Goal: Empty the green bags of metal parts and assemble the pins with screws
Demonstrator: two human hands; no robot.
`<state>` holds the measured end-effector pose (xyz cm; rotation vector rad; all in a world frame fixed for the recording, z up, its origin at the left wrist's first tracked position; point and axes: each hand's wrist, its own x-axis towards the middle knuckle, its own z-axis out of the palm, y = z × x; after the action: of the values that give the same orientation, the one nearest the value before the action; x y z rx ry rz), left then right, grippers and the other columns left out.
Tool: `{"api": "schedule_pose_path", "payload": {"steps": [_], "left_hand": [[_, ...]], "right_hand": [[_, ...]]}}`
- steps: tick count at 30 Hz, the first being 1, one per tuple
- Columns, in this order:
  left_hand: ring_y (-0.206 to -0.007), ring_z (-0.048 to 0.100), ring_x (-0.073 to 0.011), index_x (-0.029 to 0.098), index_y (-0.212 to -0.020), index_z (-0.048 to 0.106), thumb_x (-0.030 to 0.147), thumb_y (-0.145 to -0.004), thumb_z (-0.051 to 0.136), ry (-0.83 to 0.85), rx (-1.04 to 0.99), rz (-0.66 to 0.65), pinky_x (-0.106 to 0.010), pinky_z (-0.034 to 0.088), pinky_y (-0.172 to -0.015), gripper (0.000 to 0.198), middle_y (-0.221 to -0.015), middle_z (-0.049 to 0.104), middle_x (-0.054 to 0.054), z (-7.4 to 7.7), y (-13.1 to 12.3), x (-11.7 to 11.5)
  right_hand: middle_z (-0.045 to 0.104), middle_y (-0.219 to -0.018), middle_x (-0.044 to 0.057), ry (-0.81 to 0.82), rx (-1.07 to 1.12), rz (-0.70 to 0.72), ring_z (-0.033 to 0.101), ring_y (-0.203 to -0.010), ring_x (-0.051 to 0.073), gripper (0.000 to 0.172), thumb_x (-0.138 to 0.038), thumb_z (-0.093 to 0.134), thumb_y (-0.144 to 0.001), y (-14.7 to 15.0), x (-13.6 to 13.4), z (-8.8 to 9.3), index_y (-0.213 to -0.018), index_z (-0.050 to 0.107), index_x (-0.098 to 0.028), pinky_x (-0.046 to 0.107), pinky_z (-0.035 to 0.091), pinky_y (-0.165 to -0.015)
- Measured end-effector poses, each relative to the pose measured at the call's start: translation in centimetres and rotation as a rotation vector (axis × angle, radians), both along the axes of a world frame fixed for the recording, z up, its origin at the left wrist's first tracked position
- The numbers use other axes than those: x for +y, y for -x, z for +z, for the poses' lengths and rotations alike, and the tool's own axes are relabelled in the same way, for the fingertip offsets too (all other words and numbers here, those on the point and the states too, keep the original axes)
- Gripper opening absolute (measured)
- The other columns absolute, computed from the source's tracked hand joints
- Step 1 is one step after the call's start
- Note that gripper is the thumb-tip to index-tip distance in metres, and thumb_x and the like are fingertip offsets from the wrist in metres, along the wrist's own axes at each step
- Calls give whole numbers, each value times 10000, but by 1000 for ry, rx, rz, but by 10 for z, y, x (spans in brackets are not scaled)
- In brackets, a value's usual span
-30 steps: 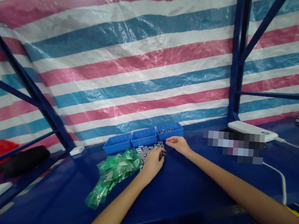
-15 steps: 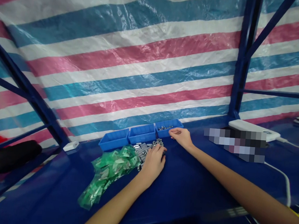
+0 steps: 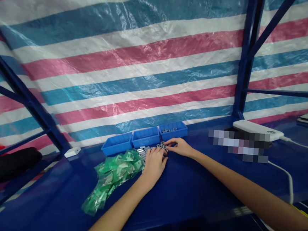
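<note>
Two bare arms reach from the lower edge of the frame toward the middle of a dark blue desk point(image 3: 191, 189). The left hand point(image 3: 154, 163) lies palm down at the centre, fingers resting on a heap of small metal parts point(image 3: 163, 146). Whether its grip has closed on any piece cannot be told; the fingers cover what is under them. The right hand point(image 3: 179, 147) comes in from the lower right and meets the same heap from the right side, its fingertips drawn together and touching the parts. They are too small to show whether one is pinched.

Just left of the left hand, a loose pile of green plastic bags point(image 3: 114, 173) spreads down toward the lower left. Directly behind the heap, three blue trays point(image 3: 146, 141) stand in a row against the foot of a striped tarp point(image 3: 136, 68) that fills the upper frame. The rightmost tray holds a few metal pieces.

A blue post point(image 3: 245, 55) rises at upper right. At its base lies a white power bank point(image 3: 258, 129), with a white cable point(image 3: 288, 176) curving down the right side. At far left sit a small white box point(image 3: 72, 151) and a black object point(image 3: 8, 162). Bare desk opens below and to the right of the hands, up to the near edge.
</note>
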<state>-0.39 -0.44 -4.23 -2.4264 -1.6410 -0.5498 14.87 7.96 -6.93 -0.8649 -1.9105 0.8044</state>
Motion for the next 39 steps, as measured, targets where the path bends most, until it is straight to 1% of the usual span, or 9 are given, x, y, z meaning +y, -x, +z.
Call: {"api": "schedule_pose_path", "payload": {"steps": [3,8,11,14,21,26,29,33,39], "left_hand": [[-879,563,-226,191,-799,618,174,-758,580,34,-45,-1,-378,352,-815,58,-835,652,-30,2,2,3],[-789,590,-192,191,-788,633,137,-715,601,99,-197,-8,-319,370,-750,96,-723,663,-5,1,4,7],[-751,593,-171,196,-789,639,128,-704,607,112,-271,-9,-287,378,-715,113,-713,665,5,1,4,8],[-731,588,-163,200,-797,646,123,-706,597,109,-297,-11,-273,382,-692,129,-705,659,7,0,4,8],[-731,579,-159,204,-827,653,150,-725,589,99,-403,-29,-269,396,-699,132,-702,657,11,-4,5,12],[-701,568,-141,192,-837,652,170,-732,594,77,-548,-72,-256,408,-688,122,-701,658,9,-9,6,15],[-653,557,-123,179,-842,652,178,-725,598,104,-667,-96,-237,414,-643,129,-707,652,5,-10,6,15],[-594,534,-107,156,-842,653,171,-710,603,129,-834,-121,-220,403,-591,142,-667,636,4,-10,7,17],[-637,562,-120,124,-817,676,190,-681,631,173,-1034,-138,-236,424,-626,158,-706,661,-35,-11,9,24]], "right_hand": [[701,-919,61,-43,-97,-18,633,-807,184,244,-297,628,-704,0,-4,-1,-902,708,-180,309,486,-753],[700,-922,61,-26,-129,23,634,-818,179,260,-298,604,-724,-1,-2,-1,-934,699,-178,289,473,-741],[696,-932,61,-26,-150,80,630,-839,183,275,-310,609,-721,-4,-1,-1,-949,695,-181,292,468,-749],[690,-945,57,-8,-187,123,625,-834,184,290,-334,621,-715,-8,0,1,-957,693,-192,298,466,-743],[650,-998,44,-5,-233,182,597,-874,176,357,-339,682,-652,-15,-3,6,-991,672,-227,315,464,-771],[601,-1076,75,-122,-142,90,590,-925,209,344,-370,729,-584,-7,-10,-1,-887,680,-214,316,479,-738],[634,-987,69,-180,-75,60,603,-880,204,258,-402,686,-641,1,-15,-4,-811,686,-208,321,471,-751],[668,-885,57,-188,-51,36,607,-810,205,234,-404,628,-701,7,-18,-4,-818,690,-212,314,469,-677],[678,-818,59,-179,-12,-23,596,-688,186,228,-410,619,-697,10,-23,-1,-756,688,-201,292,459,-580]]}}
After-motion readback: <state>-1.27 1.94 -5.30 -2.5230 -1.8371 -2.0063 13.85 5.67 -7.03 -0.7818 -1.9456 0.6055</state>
